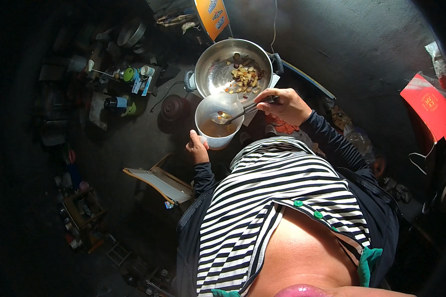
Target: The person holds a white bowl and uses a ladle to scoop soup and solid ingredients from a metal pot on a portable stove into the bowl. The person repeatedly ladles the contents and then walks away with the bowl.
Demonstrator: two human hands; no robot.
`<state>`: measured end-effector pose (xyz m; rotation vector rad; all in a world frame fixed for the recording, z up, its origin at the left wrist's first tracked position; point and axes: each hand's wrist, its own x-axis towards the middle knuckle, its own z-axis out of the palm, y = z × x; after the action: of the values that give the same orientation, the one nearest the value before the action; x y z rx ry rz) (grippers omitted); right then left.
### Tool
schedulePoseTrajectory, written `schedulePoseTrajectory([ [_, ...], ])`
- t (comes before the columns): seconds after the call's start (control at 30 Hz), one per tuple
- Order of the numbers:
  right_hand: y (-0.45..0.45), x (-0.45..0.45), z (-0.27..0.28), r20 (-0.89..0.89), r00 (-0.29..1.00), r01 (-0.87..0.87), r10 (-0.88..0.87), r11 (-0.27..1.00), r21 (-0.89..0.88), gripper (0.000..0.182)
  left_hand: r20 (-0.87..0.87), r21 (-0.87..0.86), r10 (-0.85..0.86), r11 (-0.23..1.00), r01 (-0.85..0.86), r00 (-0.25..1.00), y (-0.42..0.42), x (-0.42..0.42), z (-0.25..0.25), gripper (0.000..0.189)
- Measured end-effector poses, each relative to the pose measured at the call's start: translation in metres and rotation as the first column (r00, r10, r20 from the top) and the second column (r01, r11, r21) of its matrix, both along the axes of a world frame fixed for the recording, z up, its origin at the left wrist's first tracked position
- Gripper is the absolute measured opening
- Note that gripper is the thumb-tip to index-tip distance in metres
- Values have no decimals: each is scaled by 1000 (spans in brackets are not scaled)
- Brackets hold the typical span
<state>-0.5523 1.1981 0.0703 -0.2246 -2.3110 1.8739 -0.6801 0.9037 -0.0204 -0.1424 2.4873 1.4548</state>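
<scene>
My left hand (197, 146) grips the handle of a translucent plastic measuring jug (212, 107), which holds brownish liquid. In my right hand (285, 104) is the dark handle of a ladle (249, 108); its metal bowl sits inside the jug with some liquid and small pieces in it. Just beyond the jug stands a wide stainless steel pot (210, 61) with two dark-wrapped handles. Chopped yellowish, orange and dark red food pieces (248, 77) lie on its bottom, mostly toward the right. The jug's spout side overlaps the pot's near rim in view.
A dark brown lidded pot (173, 109) stands on the floor left of the jug. A folding chair (163, 182) is beside my left arm. Jars and cups crowd a small table (154, 80) at the left. A red paper bag (429, 107) is at the right.
</scene>
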Motion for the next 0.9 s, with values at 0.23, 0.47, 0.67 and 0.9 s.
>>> schedulePoseTrajectory([
  [0.23,7,-2,5,17,1000,1,-1,1000,-15,18,-2,37,7,999,-7,1000,1,0,2,66],
  [0.47,12,-8,17,109,994,17,-10,998,-56,18,-22,-3,-15,1000,15,1000,1,-4,1,67],
  [0.67,18,-11,20,58,998,25,-18,992,-120,19,-7,-4,-5,1000,5,1000,6,-8,2,67],
  [0.9,26,-9,58,86,992,99,-96,995,-33,18,0,-19,-50,999,50,999,3,-21,-11,68],
])
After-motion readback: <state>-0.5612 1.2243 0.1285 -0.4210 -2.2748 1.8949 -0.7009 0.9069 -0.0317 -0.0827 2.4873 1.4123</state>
